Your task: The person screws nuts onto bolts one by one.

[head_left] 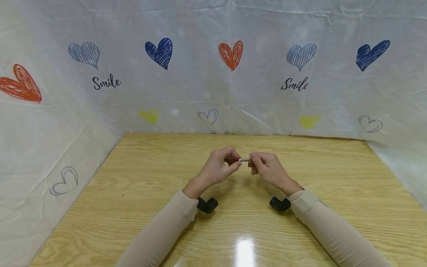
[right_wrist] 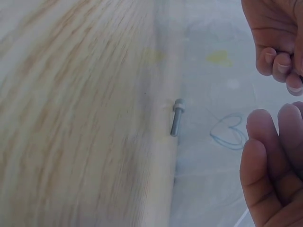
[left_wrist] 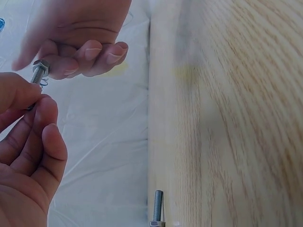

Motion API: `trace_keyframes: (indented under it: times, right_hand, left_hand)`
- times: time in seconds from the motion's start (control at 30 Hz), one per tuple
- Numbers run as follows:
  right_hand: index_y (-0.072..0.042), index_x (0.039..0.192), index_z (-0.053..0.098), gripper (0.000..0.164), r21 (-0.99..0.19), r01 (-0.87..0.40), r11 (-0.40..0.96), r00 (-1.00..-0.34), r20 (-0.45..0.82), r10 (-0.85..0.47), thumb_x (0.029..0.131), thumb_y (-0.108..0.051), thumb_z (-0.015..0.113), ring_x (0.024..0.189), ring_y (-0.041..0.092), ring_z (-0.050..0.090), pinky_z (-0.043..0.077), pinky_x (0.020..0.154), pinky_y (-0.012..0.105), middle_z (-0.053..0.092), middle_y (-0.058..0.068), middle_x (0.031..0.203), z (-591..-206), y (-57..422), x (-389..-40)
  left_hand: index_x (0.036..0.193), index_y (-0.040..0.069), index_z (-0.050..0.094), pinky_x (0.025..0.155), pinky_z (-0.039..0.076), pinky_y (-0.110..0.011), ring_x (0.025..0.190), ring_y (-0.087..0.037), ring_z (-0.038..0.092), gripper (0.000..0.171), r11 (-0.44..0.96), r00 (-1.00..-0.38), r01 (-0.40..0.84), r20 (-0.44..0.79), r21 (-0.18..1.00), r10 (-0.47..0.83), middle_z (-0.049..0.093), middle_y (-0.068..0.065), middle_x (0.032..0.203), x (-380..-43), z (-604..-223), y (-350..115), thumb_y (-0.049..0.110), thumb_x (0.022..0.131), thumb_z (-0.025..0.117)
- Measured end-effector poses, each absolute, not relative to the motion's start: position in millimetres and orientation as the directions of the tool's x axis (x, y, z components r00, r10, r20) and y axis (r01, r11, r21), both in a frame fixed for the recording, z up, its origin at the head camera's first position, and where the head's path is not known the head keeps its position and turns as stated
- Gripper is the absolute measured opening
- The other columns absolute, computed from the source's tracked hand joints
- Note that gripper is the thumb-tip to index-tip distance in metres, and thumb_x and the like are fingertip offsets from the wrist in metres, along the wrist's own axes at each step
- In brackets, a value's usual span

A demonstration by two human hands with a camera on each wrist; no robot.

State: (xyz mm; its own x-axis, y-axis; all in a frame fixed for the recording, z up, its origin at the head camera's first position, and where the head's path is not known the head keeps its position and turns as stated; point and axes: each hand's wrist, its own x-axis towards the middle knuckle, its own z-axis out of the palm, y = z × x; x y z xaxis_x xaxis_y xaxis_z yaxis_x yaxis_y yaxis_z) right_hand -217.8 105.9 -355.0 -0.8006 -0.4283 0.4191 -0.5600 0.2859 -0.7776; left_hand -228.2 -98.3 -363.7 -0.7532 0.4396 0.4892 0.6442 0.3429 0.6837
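A small metal bolt (head_left: 244,160) lies level between the two hands, above the table. My left hand (head_left: 217,168) pinches one end of it between thumb and fingertips. At the other end, my right hand (head_left: 270,170) has its thumb and index finger around the hex nut (left_wrist: 41,66). The right thumb looks blurred in the left wrist view. Threaded shank shows between the nut and the left fingertips there. Another bolt (left_wrist: 158,206), with a nut close to its head, rests on the wood in both wrist views; in the head view it does not show.
The wooden table (head_left: 140,178) ends at a pale backdrop (head_left: 186,89) printed with hearts and the word Smile. A black wrist mount (head_left: 207,205) is on the left wrist, and a matching mount (head_left: 279,204) is on the right.
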Motion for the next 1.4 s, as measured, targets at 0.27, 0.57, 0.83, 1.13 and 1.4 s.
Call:
trace_keyframes:
  times: [0.27, 0.57, 0.83, 1.13, 1.4]
  right_hand:
    - [0.001, 0.102, 0.06, 0.015, -0.81, -0.534, 0.243, -0.802, 0.393, -0.45, 0.1, -0.009, 0.05, 0.068, 0.035, 0.062, 0.053, 0.062, 0.04, 0.061, 0.015, 0.081, -354.3, 108.8, -217.1]
    - [0.001, 0.116, 0.055, 0.025, -0.797, -0.564, 0.217, -0.779, 0.425, -0.461, 0.092, -0.002, 0.061, 0.082, 0.025, 0.062, 0.051, 0.074, 0.038, 0.062, 0.014, 0.094, -356.4, 108.8, -216.9]
    - [0.001, 0.109, 0.059, 0.015, -0.789, -0.57, 0.229, -0.779, 0.43, -0.457, 0.095, -0.004, 0.057, 0.079, 0.027, 0.064, 0.05, 0.071, 0.04, 0.064, 0.009, 0.09, -358.0, 107.7, -218.2]
    - [-0.002, 0.092, 0.064, 0.016, -0.782, -0.575, 0.241, -0.778, 0.432, -0.456, 0.099, -0.004, 0.05, 0.074, 0.03, 0.065, 0.054, 0.069, 0.036, 0.063, 0.016, 0.085, -357.6, 106.2, -220.1]
    - [-0.002, 0.089, 0.064, 0.019, -0.786, -0.566, 0.249, -0.784, 0.419, -0.458, 0.1, -0.005, 0.049, 0.073, 0.032, 0.064, 0.054, 0.068, 0.039, 0.062, 0.011, 0.083, -357.3, 105.3, -220.1]
  left_hand:
    - [0.088, 0.008, 0.064, 0.063, 0.051, -0.027, 0.067, -0.008, 0.059, 0.004, 0.34, -0.761, 0.637, 0.492, 0.692, 0.424, 0.063, 0.002, 0.08, -230.0, -364.7, -99.6, 0.004, 0.089, 0.065]
    - [0.089, 0.008, 0.064, 0.063, 0.051, -0.026, 0.067, -0.007, 0.059, 0.006, 0.355, -0.766, 0.632, 0.488, 0.688, 0.417, 0.063, 0.003, 0.08, -231.6, -365.2, -100.6, 0.002, 0.088, 0.065]
    - [0.09, 0.008, 0.064, 0.063, 0.051, -0.027, 0.067, -0.008, 0.058, 0.004, 0.355, -0.761, 0.64, 0.497, 0.682, 0.417, 0.063, 0.003, 0.079, -231.8, -364.6, -100.9, 0.004, 0.089, 0.065]
    - [0.09, 0.005, 0.064, 0.062, 0.051, -0.027, 0.066, -0.007, 0.059, 0.002, 0.347, -0.757, 0.644, 0.499, 0.682, 0.422, 0.063, 0.003, 0.079, -231.4, -364.6, -100.9, 0.006, 0.089, 0.066]
    - [0.089, 0.008, 0.064, 0.062, 0.051, -0.029, 0.067, -0.008, 0.059, 0.005, 0.338, -0.757, 0.642, 0.498, 0.689, 0.422, 0.063, 0.002, 0.079, -231.2, -364.3, -100.6, 0.003, 0.089, 0.066]
